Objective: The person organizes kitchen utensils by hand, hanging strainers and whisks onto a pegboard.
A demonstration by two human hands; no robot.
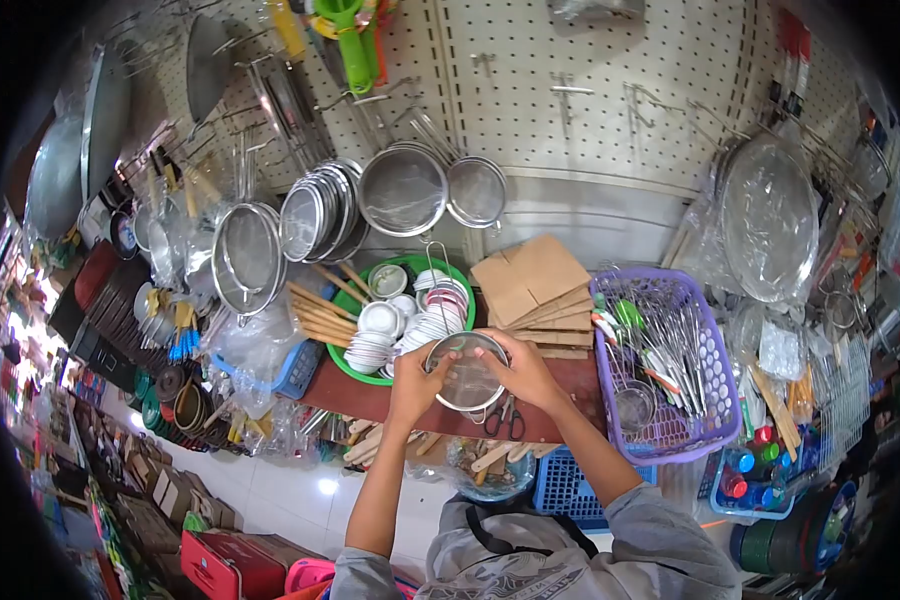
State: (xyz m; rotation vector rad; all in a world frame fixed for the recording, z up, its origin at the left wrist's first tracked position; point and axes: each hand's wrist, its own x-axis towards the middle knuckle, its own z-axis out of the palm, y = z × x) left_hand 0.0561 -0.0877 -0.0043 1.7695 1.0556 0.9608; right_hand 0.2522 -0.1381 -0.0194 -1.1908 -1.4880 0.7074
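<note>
A round mesh strainer point(467, 385) with a metal rim is held in front of the body, over the edge of a dark red shelf point(370, 398). My left hand point(417, 382) grips its left side, thumb over the mesh. On the right side my right hand point(518, 368) holds the rim, its thumb also on the mesh. The strainer's wire handle point(436, 262) points away from me, over a green basket point(471, 318) of small white bowls point(378, 318). Black scissors point(506, 420) lie just right of the strainer.
Flattened cardboard point(530, 280) lies behind the hands. A purple basket point(722, 350) of metal utensils stands at the right. More strainers point(402, 190) hang from the pegboard point(550, 130). Wooden handles point(320, 318) stick out at the left, and a blue basket point(570, 490) sits below the shelf.
</note>
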